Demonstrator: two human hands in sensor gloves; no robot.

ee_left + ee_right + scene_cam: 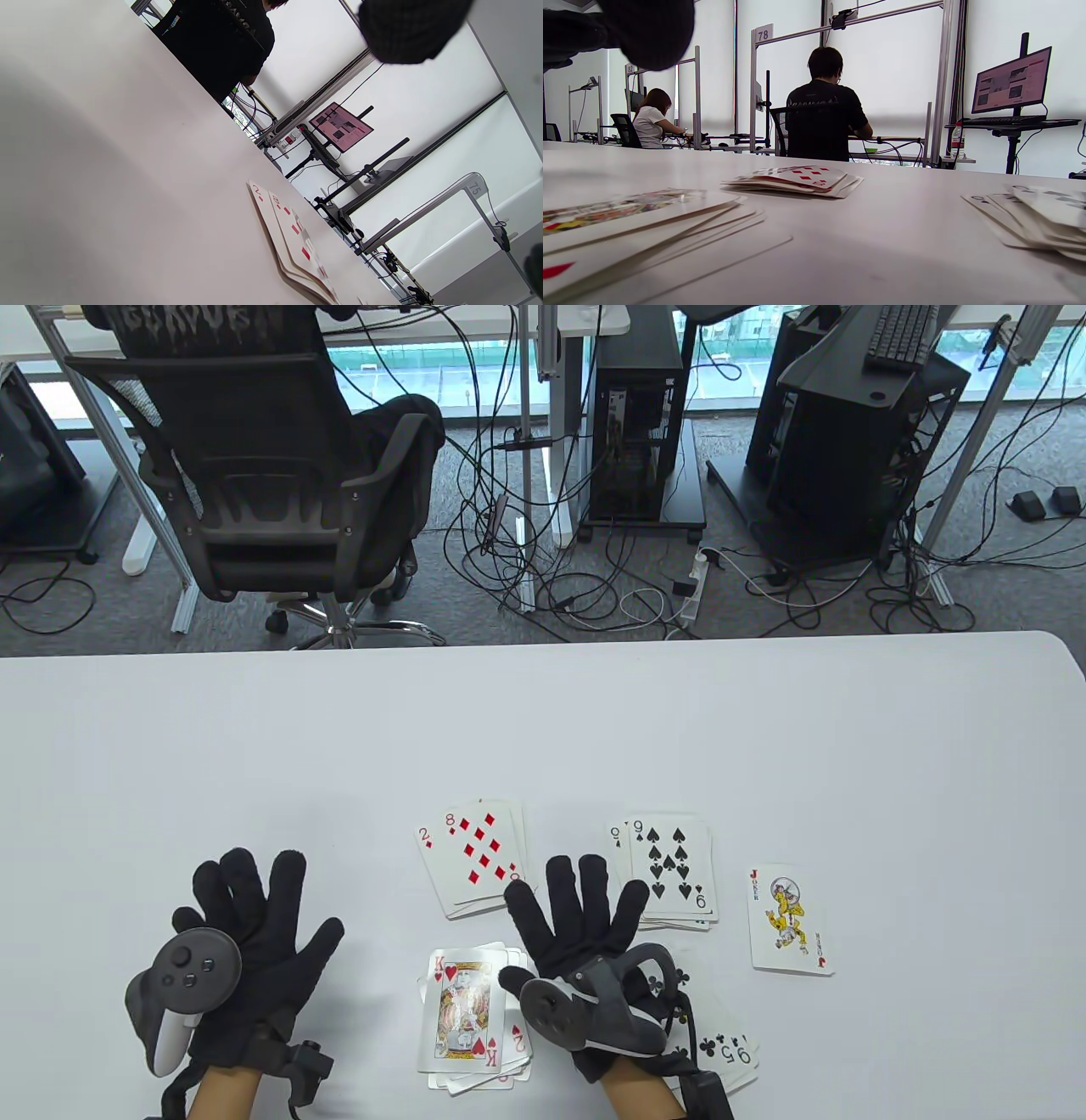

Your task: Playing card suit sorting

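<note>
Several card piles lie on the white table (543, 729). A diamonds pile (475, 861) with an 8 on top sits mid-table; it also shows in the left wrist view (292, 245) and the right wrist view (797, 180). A spades pile (674, 869) topped by a 9 lies to its right. A hearts pile (471, 1018) shows a king. A clubs pile (721, 1044) lies partly under my right hand (577, 933), which is spread flat with straight fingers. A joker card (789, 920) lies alone at the right. My left hand (246, 933) rests flat, fingers spread, left of the cards, holding nothing.
Beyond the table's far edge stand an office chair (271, 475), desks, computer towers and tangled cables on the floor. People sit at other desks (823, 110) in the background. Bare table surface stretches behind and to both sides of the piles.
</note>
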